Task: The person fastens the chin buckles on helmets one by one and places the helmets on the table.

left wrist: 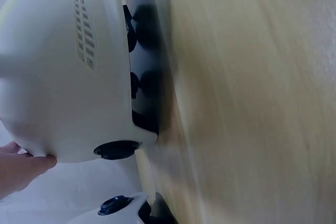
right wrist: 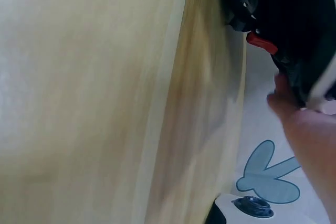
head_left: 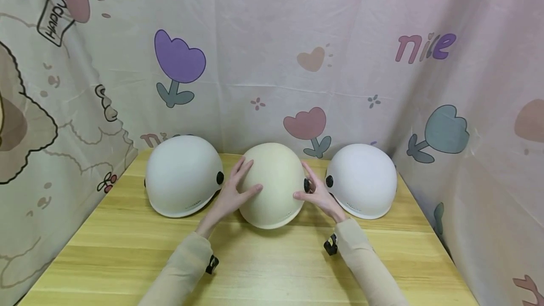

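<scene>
A cream helmet (head_left: 276,174) is held between both hands at the middle of the table, its front vents (left wrist: 85,32) visible in the left wrist view. My left hand (head_left: 235,190) spreads over its upper left side, thumb toward the front. On the opposite side, my right hand (head_left: 316,195) grips around the black side knob (head_left: 307,185), thumb in front. From the right wrist, the helmet's dark inside (right wrist: 302,19) and a red buckle piece (right wrist: 261,42) show, with my right hand (right wrist: 294,111) at the rim. Some fingertips are hidden behind the helmet.
A white helmet (head_left: 184,176) stands close on the left, and another white helmet (head_left: 363,181) on the right. Behind the wooden table (head_left: 263,268) hangs a printed curtain (head_left: 255,60), which continues along both sides.
</scene>
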Available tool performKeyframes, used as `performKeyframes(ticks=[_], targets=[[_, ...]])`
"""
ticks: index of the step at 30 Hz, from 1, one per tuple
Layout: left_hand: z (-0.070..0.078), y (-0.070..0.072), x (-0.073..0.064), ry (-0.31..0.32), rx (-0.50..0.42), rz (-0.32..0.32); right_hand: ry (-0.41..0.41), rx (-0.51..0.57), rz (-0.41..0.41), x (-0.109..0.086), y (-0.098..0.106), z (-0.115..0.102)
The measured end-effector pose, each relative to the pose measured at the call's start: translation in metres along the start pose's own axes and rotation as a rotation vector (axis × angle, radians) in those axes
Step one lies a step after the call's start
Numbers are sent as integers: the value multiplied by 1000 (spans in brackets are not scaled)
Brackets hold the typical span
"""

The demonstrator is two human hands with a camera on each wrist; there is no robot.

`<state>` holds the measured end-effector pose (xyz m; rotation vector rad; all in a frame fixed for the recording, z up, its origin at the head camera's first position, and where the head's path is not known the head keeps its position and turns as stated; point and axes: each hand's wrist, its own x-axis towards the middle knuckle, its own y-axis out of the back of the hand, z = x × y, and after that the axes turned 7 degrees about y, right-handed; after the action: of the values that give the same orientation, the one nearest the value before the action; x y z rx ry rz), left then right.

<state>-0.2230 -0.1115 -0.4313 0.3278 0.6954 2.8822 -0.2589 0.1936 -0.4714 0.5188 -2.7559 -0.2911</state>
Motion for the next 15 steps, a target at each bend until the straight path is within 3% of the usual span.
performKeyframes(ticks=[8,15], targets=[[-11,2,0,96,-21,-13,-66,-20,-23,0,0,-4],[-11,3,-1,96,-4,-22,-105,-24,-14,3,-2,-7]])
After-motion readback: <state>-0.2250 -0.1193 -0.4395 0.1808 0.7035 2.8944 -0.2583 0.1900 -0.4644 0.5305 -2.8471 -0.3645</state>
